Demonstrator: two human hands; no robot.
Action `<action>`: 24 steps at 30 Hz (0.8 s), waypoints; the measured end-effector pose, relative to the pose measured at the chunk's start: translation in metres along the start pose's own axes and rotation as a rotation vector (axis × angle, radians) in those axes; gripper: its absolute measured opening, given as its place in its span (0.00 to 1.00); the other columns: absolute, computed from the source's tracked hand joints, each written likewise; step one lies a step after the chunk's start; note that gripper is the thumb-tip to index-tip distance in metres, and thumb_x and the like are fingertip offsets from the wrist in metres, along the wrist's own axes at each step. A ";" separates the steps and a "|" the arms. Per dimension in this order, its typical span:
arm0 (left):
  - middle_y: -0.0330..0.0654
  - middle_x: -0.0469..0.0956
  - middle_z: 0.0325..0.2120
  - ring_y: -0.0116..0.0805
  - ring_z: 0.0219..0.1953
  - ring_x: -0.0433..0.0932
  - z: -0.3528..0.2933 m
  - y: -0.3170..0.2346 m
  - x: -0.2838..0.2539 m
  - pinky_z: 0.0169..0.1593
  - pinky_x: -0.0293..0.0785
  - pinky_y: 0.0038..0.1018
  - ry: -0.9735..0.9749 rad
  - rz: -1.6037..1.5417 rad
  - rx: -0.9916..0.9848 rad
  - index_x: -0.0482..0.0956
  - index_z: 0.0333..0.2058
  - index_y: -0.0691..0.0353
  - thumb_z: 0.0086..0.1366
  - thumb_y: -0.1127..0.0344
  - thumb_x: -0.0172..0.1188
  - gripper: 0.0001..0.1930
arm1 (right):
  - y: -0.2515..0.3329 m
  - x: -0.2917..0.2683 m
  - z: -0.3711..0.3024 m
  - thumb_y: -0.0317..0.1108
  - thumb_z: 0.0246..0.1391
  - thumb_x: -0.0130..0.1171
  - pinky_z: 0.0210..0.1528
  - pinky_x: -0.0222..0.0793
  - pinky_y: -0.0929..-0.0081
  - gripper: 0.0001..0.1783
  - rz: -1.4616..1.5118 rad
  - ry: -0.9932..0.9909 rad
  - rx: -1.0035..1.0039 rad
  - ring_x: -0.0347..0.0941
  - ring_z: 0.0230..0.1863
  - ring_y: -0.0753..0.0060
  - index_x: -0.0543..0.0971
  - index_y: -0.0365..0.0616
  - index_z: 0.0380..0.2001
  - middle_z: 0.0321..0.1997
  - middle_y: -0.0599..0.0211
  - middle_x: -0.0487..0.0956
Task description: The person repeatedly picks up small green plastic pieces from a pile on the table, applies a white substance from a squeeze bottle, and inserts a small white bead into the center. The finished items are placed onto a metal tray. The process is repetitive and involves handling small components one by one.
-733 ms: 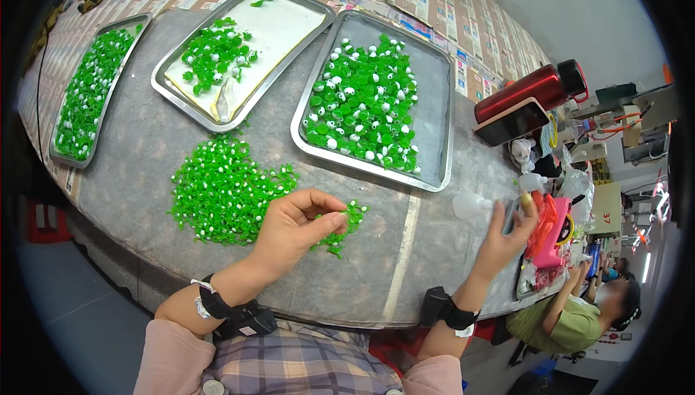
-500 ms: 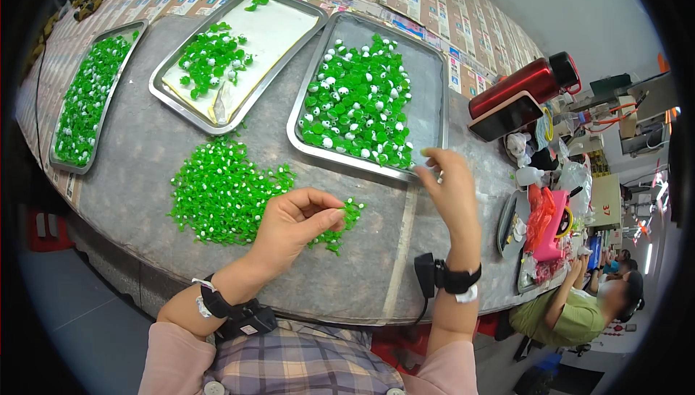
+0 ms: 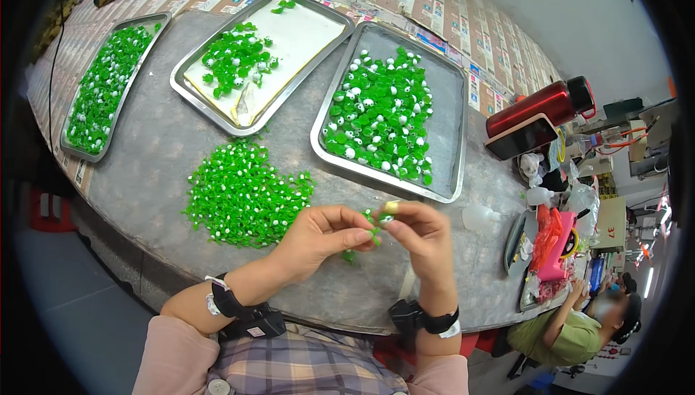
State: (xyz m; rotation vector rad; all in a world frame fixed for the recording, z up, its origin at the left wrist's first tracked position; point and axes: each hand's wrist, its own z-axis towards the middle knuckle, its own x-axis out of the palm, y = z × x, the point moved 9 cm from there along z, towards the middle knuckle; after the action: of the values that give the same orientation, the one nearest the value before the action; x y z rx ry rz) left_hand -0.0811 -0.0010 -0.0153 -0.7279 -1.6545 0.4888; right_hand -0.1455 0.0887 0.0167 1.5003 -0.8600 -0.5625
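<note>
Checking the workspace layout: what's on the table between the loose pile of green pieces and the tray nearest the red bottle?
Bare grey tabletop, shown in the head view; loose green pile and tray lie apart.

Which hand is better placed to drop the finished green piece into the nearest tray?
Right, probably. The right hand sits just below the near rim of the tray of green-and-white pieces, while the left hand lies beside the loose green pile, farther from it.
</note>
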 end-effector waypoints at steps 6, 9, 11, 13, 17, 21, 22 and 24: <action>0.41 0.74 0.26 0.26 0.30 0.74 0.001 -0.002 -0.007 0.36 0.70 0.19 -0.053 -0.048 0.024 0.72 0.31 0.67 0.54 0.73 0.52 0.06 | -0.012 0.003 -0.005 0.19 0.41 0.54 0.37 0.67 0.82 0.11 0.124 -0.016 0.056 0.71 0.34 0.75 0.72 0.35 0.32 0.33 0.61 0.74; 0.41 0.74 0.26 0.26 0.30 0.73 0.002 -0.004 -0.007 0.35 0.70 0.19 -0.057 -0.028 0.026 0.72 0.31 0.67 0.54 0.72 0.52 0.06 | -0.014 -0.001 -0.006 0.19 0.40 0.55 0.37 0.67 0.82 0.11 0.104 -0.028 0.039 0.71 0.34 0.75 0.72 0.35 0.31 0.32 0.62 0.74; 0.41 0.74 0.26 0.25 0.30 0.73 0.003 -0.005 -0.009 0.35 0.70 0.19 -0.089 0.020 0.045 0.72 0.31 0.68 0.54 0.72 0.52 0.06 | -0.013 -0.004 -0.008 0.19 0.39 0.56 0.37 0.67 0.82 0.11 0.142 -0.065 0.006 0.71 0.34 0.75 0.72 0.35 0.31 0.31 0.62 0.74; 0.41 0.74 0.26 0.25 0.30 0.73 0.002 -0.007 -0.010 0.35 0.70 0.19 -0.111 0.062 0.061 0.72 0.31 0.68 0.54 0.72 0.53 0.06 | -0.008 -0.004 -0.008 0.19 0.39 0.56 0.37 0.67 0.82 0.10 0.125 -0.073 -0.052 0.71 0.34 0.76 0.71 0.35 0.30 0.31 0.63 0.74; 0.41 0.74 0.26 0.25 0.30 0.73 0.003 -0.007 -0.011 0.35 0.70 0.18 -0.117 0.118 0.071 0.72 0.31 0.69 0.54 0.72 0.53 0.07 | -0.005 -0.003 -0.009 0.19 0.39 0.56 0.37 0.67 0.82 0.10 0.054 -0.083 -0.063 0.71 0.34 0.75 0.71 0.36 0.29 0.31 0.63 0.74; 0.41 0.74 0.27 0.24 0.30 0.73 0.001 -0.008 -0.013 0.34 0.70 0.17 -0.147 0.197 0.102 0.72 0.31 0.69 0.53 0.73 0.54 0.07 | -0.004 0.000 -0.009 0.20 0.39 0.57 0.36 0.67 0.84 0.09 0.004 -0.087 -0.071 0.71 0.33 0.77 0.72 0.36 0.29 0.31 0.64 0.75; 0.40 0.74 0.27 0.24 0.29 0.73 0.000 -0.011 -0.012 0.34 0.69 0.17 -0.156 0.272 0.133 0.73 0.30 0.69 0.53 0.73 0.54 0.06 | -0.006 -0.001 -0.009 0.20 0.39 0.57 0.35 0.67 0.84 0.09 -0.001 -0.087 -0.062 0.71 0.32 0.78 0.72 0.36 0.29 0.30 0.64 0.75; 0.40 0.74 0.26 0.23 0.29 0.73 -0.003 -0.019 -0.009 0.33 0.69 0.16 -0.173 0.423 0.195 0.74 0.29 0.68 0.53 0.73 0.54 0.05 | -0.009 0.000 -0.010 0.21 0.39 0.57 0.34 0.66 0.85 0.09 0.004 -0.078 -0.032 0.71 0.31 0.79 0.72 0.36 0.29 0.29 0.65 0.75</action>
State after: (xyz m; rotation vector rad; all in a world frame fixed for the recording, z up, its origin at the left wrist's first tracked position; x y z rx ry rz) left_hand -0.0806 -0.0208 -0.0081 -0.9120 -1.5831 1.0241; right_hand -0.1365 0.0946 0.0095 1.4552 -0.9100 -0.6323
